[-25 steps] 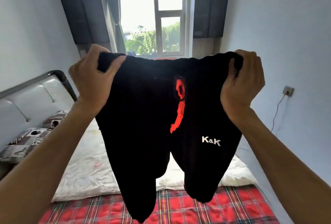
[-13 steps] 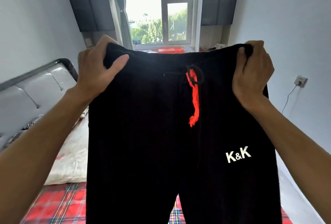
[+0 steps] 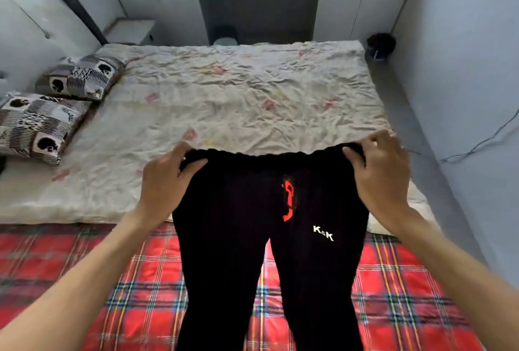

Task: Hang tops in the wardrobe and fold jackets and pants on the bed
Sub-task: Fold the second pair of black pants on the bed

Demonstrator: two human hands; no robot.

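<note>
The black pants (image 3: 230, 238) have come down from window height and now hang low over the bed (image 3: 351, 75).

The left hand (image 3: 165, 182) and the right hand (image 3: 382, 176) each grip one corner of the waistband. The thumbs press its near face and the other fingers (image 3: 177, 151) curl over the top edge, so the band is stretched between them. A red drawstring (image 3: 289, 202) hangs at the middle. The legs drop in front of the red plaid blanket (image 3: 112, 280), and the waistband sits above the creased pale sheet (image 3: 168, 114). Two patterned pillows (image 3: 42, 123) lie at the left.
</note>
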